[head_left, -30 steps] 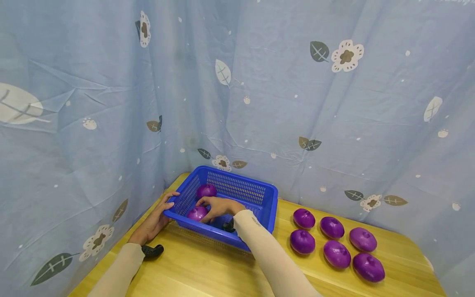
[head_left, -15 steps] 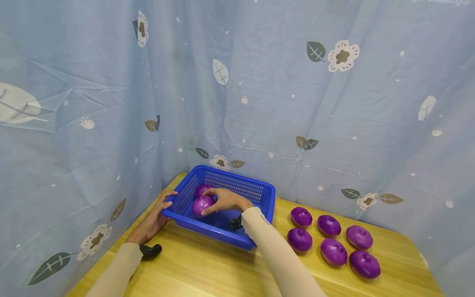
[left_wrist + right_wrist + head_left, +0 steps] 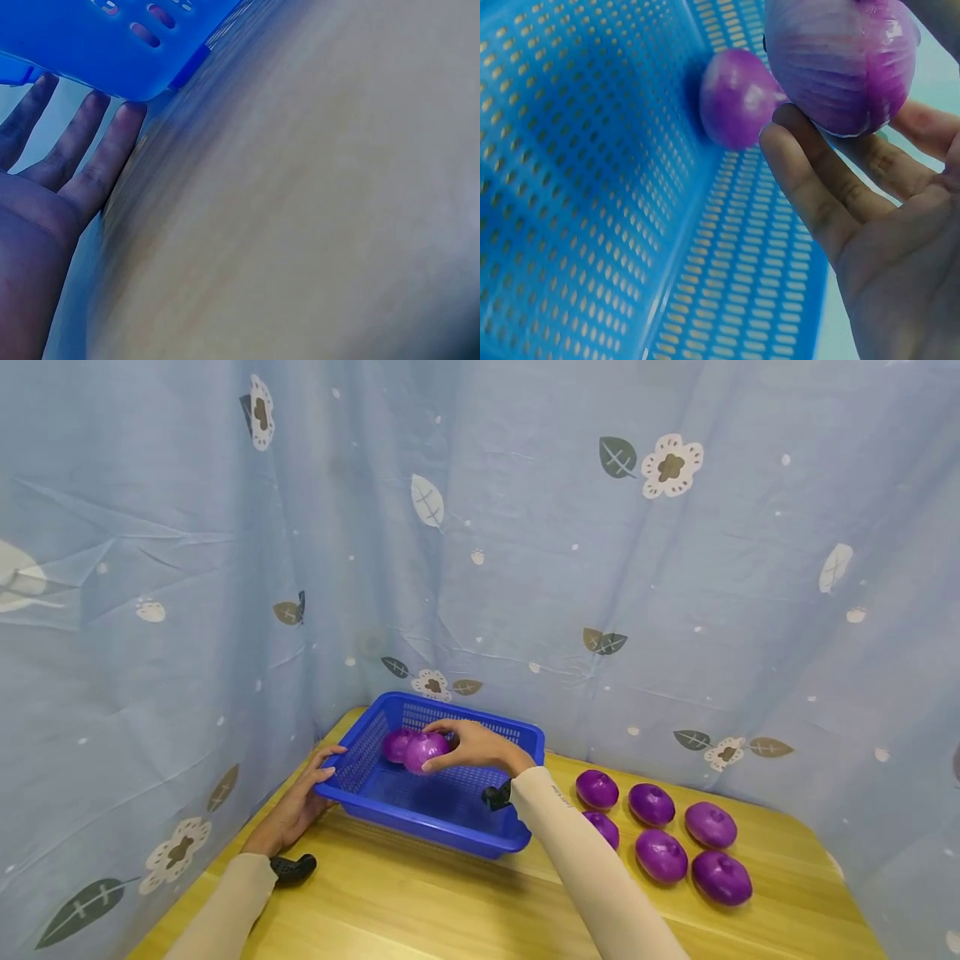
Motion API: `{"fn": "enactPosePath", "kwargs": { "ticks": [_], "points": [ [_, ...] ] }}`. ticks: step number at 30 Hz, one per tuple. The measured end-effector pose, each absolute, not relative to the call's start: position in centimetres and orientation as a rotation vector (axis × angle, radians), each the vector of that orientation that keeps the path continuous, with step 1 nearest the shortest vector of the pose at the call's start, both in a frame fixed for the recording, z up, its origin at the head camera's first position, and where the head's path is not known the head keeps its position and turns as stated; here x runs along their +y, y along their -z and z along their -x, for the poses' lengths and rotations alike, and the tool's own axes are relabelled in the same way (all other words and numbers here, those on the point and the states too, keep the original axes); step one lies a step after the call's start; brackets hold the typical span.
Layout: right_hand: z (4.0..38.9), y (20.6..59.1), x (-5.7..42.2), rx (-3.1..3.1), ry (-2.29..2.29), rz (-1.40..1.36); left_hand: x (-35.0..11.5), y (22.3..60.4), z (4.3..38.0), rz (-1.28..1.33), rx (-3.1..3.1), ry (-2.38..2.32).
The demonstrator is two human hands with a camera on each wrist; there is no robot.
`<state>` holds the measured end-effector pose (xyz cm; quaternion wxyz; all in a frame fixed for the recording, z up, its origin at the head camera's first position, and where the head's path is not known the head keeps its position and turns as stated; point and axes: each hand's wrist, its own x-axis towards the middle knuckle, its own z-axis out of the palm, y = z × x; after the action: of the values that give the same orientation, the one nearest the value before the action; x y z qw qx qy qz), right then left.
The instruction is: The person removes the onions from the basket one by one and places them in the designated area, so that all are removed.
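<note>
My right hand (image 3: 480, 750) grips a purple onion (image 3: 424, 753) between thumb and fingers, over the inside of a blue plastic basket (image 3: 427, 831). Pale streaks run across the skin of the held onion (image 3: 840, 64) in the right wrist view. Behind it, a second purple onion (image 3: 736, 99) lies against the slotted wall at the basket's far left. My left hand (image 3: 296, 806) rests at the basket's left rim. In the left wrist view, its straight fingers (image 3: 105, 154) reach the outside of the basket (image 3: 112, 56).
Several more purple onions (image 3: 662, 856) stand in two rows on the wooden table (image 3: 420, 910), right of the basket. My right forearm partly covers one of them. Black wrist devices (image 3: 294, 869) sit at both wrists. A blue patterned curtain (image 3: 517, 543) hangs behind and to the left.
My right hand has lifted the onion from the basket's near left part and carried it rightward and back, in front of the other onion. My left hand stays at the rim.
</note>
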<state>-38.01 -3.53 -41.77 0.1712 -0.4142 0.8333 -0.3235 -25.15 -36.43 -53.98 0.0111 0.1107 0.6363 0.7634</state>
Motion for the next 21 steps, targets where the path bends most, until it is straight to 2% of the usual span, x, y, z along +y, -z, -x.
{"fn": "enactPosePath", "kwargs": {
  "ticks": [11, 21],
  "points": [
    [37.9, 40.7, -0.1, 2.400, 1.001, 1.161, -36.4, 53.8, 24.9, -0.387, 2.002, -2.368],
    [37.6, 40.1, 2.6, 2.472, 1.023, 1.150, -36.3, 53.9, 25.2, -0.309, 1.992, -2.380]
  ]
}}
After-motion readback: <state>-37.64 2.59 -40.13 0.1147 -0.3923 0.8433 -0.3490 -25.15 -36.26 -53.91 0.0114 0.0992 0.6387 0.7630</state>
